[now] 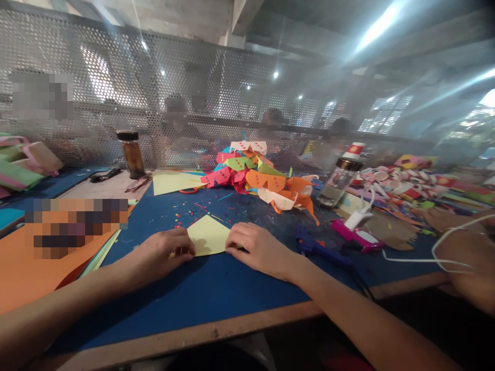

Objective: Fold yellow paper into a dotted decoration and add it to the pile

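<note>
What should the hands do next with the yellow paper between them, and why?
Perhaps smooth along the near edge of the yellow paper: the left hand and right hand are at its two sides, and its point faces away on the blue tabletop. I can't tell how firmly it's creased.

Blue table (pixel 162 309) (cluttered) bears yellow paper (pixel 211 238).

The slender left forearm (pixel 96 284) and right forearm (pixel 348 301) are bare, tapering toward narrow wrists (pixel 297 265) and slim, bare fingers (pixel 236 241).
</note>
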The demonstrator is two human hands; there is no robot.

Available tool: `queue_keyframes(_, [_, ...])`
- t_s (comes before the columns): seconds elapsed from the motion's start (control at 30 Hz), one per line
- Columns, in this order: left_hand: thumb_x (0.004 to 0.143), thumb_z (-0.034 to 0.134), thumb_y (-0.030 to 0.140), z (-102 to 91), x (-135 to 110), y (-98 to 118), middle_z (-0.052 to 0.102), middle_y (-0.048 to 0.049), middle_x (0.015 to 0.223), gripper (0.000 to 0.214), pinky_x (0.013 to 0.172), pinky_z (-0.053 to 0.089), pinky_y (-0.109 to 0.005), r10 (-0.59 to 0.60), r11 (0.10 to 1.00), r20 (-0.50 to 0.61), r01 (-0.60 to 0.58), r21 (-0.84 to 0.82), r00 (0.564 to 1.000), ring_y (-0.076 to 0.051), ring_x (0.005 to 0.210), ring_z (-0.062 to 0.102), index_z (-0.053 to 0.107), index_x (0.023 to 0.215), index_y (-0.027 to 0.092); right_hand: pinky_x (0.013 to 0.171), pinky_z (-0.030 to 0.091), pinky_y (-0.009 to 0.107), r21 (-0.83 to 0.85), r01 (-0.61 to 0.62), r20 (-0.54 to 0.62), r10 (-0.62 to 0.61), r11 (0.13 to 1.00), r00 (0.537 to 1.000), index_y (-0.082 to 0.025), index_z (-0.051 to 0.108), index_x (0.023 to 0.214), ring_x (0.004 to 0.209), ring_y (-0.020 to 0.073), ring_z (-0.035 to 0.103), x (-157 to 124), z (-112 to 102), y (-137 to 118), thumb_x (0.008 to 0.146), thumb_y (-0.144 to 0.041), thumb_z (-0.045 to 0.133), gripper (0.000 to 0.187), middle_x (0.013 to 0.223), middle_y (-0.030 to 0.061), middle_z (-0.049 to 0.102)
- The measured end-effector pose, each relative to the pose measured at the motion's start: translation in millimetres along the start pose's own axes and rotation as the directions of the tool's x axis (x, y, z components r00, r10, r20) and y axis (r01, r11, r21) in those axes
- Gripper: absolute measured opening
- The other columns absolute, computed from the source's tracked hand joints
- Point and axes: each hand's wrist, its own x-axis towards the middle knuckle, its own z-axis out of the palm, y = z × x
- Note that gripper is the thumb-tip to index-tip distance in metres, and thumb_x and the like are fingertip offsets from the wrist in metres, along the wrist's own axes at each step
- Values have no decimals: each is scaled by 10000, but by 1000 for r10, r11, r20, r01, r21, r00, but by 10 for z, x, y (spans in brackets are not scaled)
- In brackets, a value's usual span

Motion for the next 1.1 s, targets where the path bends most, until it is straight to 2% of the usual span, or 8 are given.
queue_keyframes(0.23, [914,541,179,-3,-18,10,652,-17,812,153,643,456,-236,-32,999,-6,32,34,999,-130,698,612,671,833,185,841,433,321,-5,21,-20,-21,1000,1000,-169,656,917,898,175,588,3,27,24,962,-200,540,128,929,60,662])
queue_keyframes(0.53, [945,468,173,36,-61,-43,628,-25,782,197,653,428,-263,68,979,-30,-61,193,997,-151,692,590,629,830,175,816,423,315,-29,35,-25,-36,999,999,-175,648,896,876,173,567,-24,29,0,961,-196,526,140,907,55,647])
queue_keyframes(0.83, [907,470,161,-57,-139,-20,639,-20,806,185,650,429,-253,-17,976,7,15,217,1000,-148,684,598,636,834,195,842,424,312,-21,22,-20,-22,1000,1000,-173,641,879,872,171,570,-24,32,-3,948,-178,537,125,893,47,646])
queue_keyframes(1.1, [884,448,149,-106,-142,-4,633,-28,805,193,639,409,-257,-38,970,43,26,241,998,-150,676,589,628,828,192,821,413,313,-53,12,-27,-14,999,1000,-168,638,884,864,171,575,-24,43,-7,951,-186,536,124,894,50,649])
